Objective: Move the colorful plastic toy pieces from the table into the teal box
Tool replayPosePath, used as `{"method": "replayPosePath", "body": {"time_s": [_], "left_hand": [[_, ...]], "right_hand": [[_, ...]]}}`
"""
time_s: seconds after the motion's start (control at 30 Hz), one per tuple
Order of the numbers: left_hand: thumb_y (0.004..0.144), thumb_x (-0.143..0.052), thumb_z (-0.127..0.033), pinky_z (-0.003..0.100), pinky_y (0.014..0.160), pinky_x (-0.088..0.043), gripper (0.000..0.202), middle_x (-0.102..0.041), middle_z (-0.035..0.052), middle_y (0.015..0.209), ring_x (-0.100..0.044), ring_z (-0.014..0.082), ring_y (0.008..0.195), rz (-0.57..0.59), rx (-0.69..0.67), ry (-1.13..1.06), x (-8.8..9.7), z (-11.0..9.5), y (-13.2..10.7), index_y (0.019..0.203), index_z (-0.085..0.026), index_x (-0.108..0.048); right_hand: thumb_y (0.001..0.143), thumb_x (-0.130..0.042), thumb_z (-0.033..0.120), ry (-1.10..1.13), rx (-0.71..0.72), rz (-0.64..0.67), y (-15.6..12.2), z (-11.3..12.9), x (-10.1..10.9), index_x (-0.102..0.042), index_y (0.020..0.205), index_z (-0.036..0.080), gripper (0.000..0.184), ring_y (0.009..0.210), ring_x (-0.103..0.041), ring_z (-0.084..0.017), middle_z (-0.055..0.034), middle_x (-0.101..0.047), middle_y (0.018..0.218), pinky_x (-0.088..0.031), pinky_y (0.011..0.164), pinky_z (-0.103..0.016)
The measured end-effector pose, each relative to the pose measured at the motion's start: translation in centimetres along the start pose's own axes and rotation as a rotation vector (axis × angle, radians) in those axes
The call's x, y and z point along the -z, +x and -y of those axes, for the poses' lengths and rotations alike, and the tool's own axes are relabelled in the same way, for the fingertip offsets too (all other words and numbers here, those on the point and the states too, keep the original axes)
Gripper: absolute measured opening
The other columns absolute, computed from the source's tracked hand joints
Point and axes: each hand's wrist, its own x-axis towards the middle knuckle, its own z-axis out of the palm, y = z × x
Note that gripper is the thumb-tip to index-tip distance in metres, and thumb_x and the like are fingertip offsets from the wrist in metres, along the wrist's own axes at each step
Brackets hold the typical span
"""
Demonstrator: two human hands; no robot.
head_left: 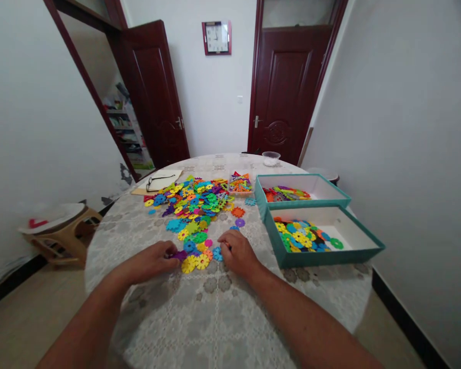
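A heap of colourful plastic snowflake discs (194, 205) lies spread on the round table (215, 307). My left hand (151, 261) rests at the near edge of the heap with fingers curled, its tips on a purple disc (180, 254). My right hand (238, 251) lies beside it, fingers bent down onto a blue disc (217, 253). Two yellow discs (195, 263) sit between the hands. A teal box (322, 253) holding more discs stands just right of my right hand.
A second teal box (261, 192) with pieces stands behind the first. A small clear tub of pieces (241, 184), glasses on a notebook (159, 181) and a clear cup (271, 158) sit farther back. A stool (61, 230) stands left of the table.
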Motion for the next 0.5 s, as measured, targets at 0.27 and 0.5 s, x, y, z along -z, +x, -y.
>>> {"method": "replayPosePath", "body": {"time_s": [0.27, 0.5], "left_hand": [[0.083, -0.061, -0.064, 0.029, 0.065, -0.047, 0.051, -0.067, 0.0038, 0.079, -0.059, 0.0187, 0.072, 0.097, -0.03, -0.536, 0.2, -1.4, -0.1, 0.098, -0.017, -0.075], [0.087, -0.065, -0.06, 0.035, 0.083, -0.055, 0.053, -0.075, 0.0086, 0.119, -0.067, 0.0261, 0.104, -0.106, -0.187, -0.447, -0.4, -5.3, 1.4, 0.124, -0.023, -0.074]], "right_hand": [[0.087, -0.054, 0.01, 0.061, -0.107, -0.041, 0.0, -0.1, 0.8, -0.073, 0.091, 0.021, 0.022, 0.09, -0.066, -0.02, -0.0051, -0.072, 0.09, -0.049, 0.083, -0.032], [0.085, -0.054, 0.009, 0.064, -0.1, -0.083, 0.3, 0.2, 0.7, -0.072, 0.091, 0.02, 0.022, 0.091, -0.066, -0.021, -0.0053, -0.071, 0.09, -0.05, 0.084, -0.031]]}}
